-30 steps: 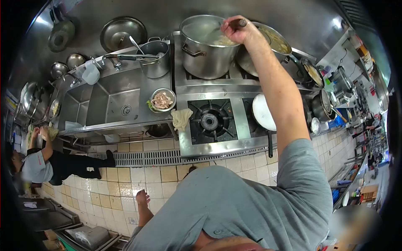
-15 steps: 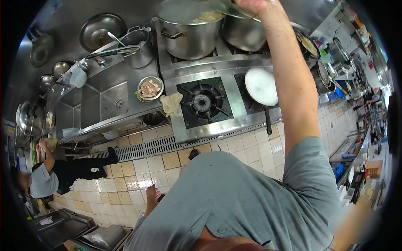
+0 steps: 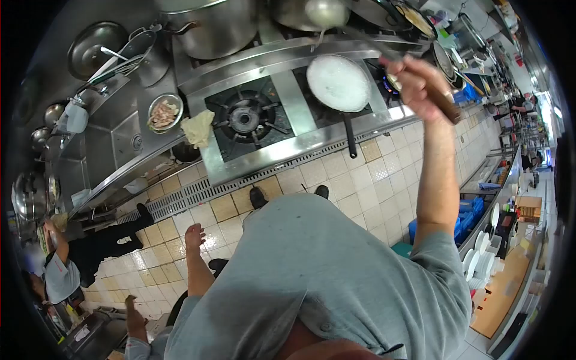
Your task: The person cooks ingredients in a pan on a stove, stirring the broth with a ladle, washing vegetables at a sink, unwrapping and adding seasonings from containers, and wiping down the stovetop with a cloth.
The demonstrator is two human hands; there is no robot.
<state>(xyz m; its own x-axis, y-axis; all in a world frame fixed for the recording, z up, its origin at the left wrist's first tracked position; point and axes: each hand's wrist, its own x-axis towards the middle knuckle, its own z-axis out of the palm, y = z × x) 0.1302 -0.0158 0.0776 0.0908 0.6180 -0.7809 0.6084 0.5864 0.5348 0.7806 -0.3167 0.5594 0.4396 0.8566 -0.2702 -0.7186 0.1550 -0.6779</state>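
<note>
My right hand [image 3: 423,87] is wrapped around the brown handle of a ladle [image 3: 327,13], raised above the right side of the stove. The ladle's bowl hangs near the tall pots, with liquid dripping from its underside. Below and in front of it sits a black-handled frying pan [image 3: 339,84] filled with white, frothy liquid. My left hand [image 3: 195,236] hangs low beside my body, fingers loosely apart and holding nothing.
A large stockpot [image 3: 216,30] stands at the back of the stove. Left of an unlit burner [image 3: 245,119] are a cloth [image 3: 198,128], a bowl of meat pieces [image 3: 164,114] and a sink [image 3: 123,135]. One co-worker [image 3: 66,273] stands far left; another person's hand [image 3: 133,309] shows lower left.
My right hand has come down from the back pots toward me and to the right, bringing the ladle into view. The camera view has shifted; another person's arm has appeared at lower left.
</note>
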